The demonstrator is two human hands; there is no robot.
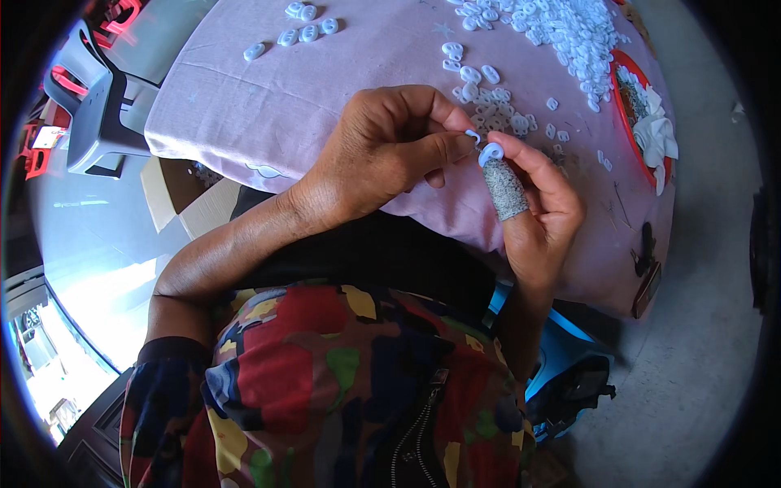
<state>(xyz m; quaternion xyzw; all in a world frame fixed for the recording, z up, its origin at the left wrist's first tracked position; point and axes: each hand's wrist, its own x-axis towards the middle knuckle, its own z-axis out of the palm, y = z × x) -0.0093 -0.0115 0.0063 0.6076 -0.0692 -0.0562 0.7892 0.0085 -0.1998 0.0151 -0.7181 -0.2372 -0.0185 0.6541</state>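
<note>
Above the near edge of the cloth, my two hands meet almost fingertip to fingertip. My right hand (547,199) pinches a small white oval plastic ring (490,153) between forefinger and thumb. A speckled grey sleeve (505,191) wraps that thumb. My left hand (378,150) is closed, its thumb and forefinger pinching a small white curved piece (473,135) right beside the ring. Whether the two pieces are joined is too small to tell. Just beyond the fingers lies a cluster of small translucent pieces (493,104), with a few larger white oval pieces (469,75) next to it.
A pink cloth (268,89) covers the table. At the far right are a big heap of white pieces (573,32) and a red tray (625,89) with white tissue (655,134). Keys (645,252) lie near the right edge. A grey chair (98,106) and cardboard box (175,191) stand left.
</note>
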